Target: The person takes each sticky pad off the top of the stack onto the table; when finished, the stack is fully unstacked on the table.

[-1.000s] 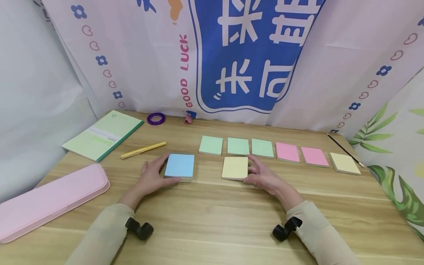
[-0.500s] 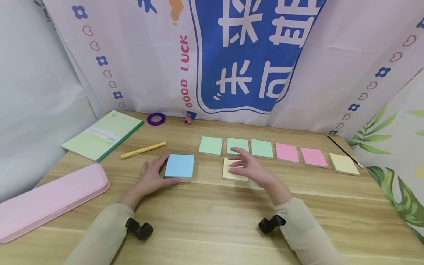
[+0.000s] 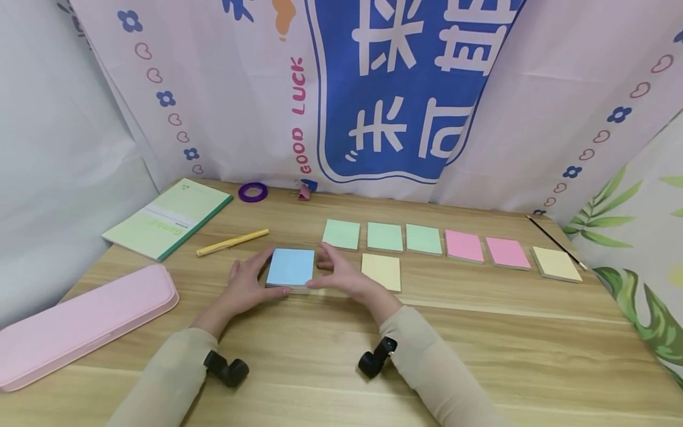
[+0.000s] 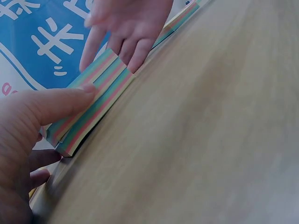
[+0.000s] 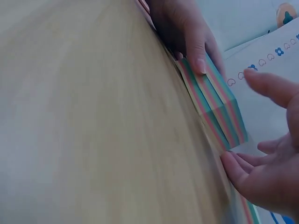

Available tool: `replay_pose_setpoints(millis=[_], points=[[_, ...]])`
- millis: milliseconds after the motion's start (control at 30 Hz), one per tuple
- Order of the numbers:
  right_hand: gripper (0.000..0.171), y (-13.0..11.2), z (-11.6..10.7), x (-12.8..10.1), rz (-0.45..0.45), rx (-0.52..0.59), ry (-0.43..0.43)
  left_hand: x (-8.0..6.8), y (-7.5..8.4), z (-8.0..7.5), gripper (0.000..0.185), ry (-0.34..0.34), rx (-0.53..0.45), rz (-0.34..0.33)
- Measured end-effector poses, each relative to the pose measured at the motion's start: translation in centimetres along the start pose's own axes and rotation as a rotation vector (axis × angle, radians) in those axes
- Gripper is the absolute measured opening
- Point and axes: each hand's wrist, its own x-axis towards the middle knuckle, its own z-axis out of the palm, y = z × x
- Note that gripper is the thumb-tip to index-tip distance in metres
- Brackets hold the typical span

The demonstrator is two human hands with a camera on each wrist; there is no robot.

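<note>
Right hand (image 3: 341, 276) now over at the right edge of the blue-topped sticky-note pad (image 3: 290, 268), gone from the loose yellow note (image 3: 381, 271) that it hovered above half a second ago and touched a second ago. Fingers loosely spread, thumb near the pad's front right corner, fingertips (image 4: 133, 63) just at the pad's striped side in the left wrist view; touching or a hair apart, cannot tell. Left hand (image 3: 242, 284) unchanged through all three moments: curled round the pad's left edge, thumb (image 5: 198, 58) pressed on the near side, holding it flat on the table (image 3: 480, 332). Pad itself unmoved, lying left of centre, between both hands, its edge showing bands of blue, green and pink. Yellow note now fully uncovered, flat, just right of the right hand and in front of the row of three green notes (image 3: 384, 236), two pink notes (image 3: 482, 248) and a yellow pad (image 3: 556, 263), all as before. Yellow pen (image 3: 232, 242), green notebook (image 3: 168, 217), purple tape roll (image 3: 253, 191) and pink case (image 3: 80, 323) in their same places on the left.
</note>
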Motion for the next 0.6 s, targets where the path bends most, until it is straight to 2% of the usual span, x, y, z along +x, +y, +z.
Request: replay_pose_setpoints(millis=[133,300,400,600], points=[[0.093,0.6,0.7,0.9,-0.034,-0.147,0.007,0.0,0.1,-0.1,0.096,-0.010,-0.005,-0.010],[0.092,0.7,1.0,1.2,-0.074,-0.245,0.015,0.0,0.2,-0.1,0.096,-0.013,-0.008,-0.010],[0.089,0.7,1.0,1.2,-0.062,-0.205,0.037,0.0,0.3,-0.2,0.094,-0.005,-0.011,0.003],[0.084,0.2,0.7,0.1,-0.006,0.020,0.056,0.0,0.1,0.0,0.095,-0.016,-0.009,0.008]])
